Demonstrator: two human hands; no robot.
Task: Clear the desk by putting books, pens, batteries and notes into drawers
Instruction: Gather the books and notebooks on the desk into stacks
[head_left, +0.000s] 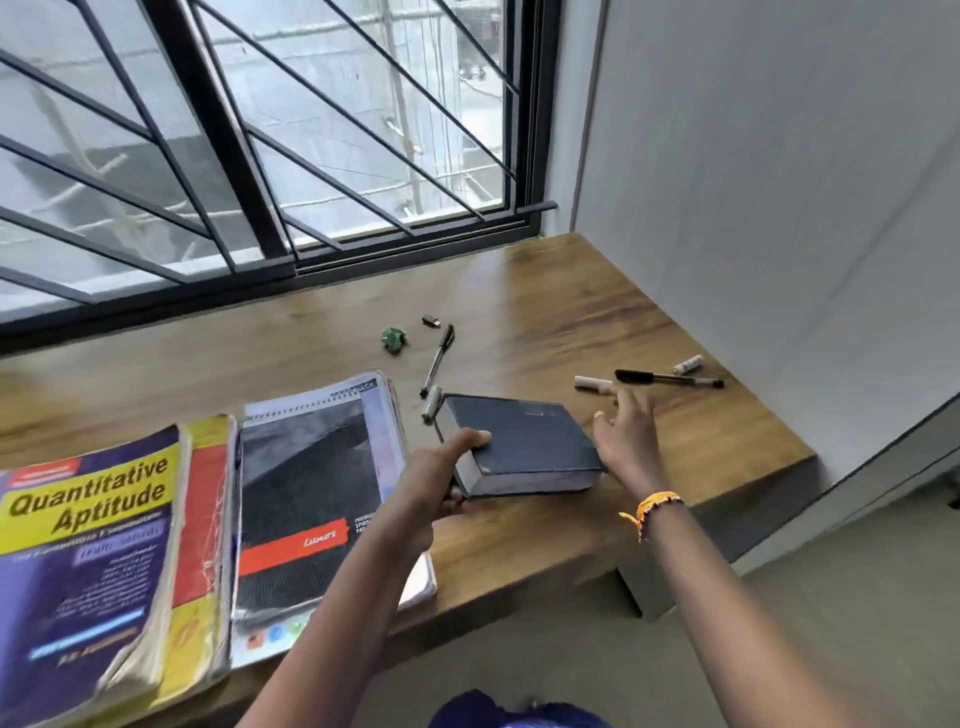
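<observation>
A thick dark blue book (524, 441) is lifted slightly off the wooden desk (571, 291). My left hand (441, 483) grips its near left corner, thumb on the cover. My right hand (626, 441) hovers with relaxed fingers beside the book's right edge. A Quantitative Aptitude book (88, 561) and a black spiral notebook (306, 493) lie at the left. One pen (437, 358) lies behind the blue book, another pen (670, 378) at the right. White batteries lie near the book (431, 402) and at the right (592, 383), (688, 364).
A small green object (395, 340) and a small dark item (431, 321) lie near the barred window (260, 156). A white wall (779, 182) bounds the desk on the right. The floor (805, 623) lies below the desk's front edge.
</observation>
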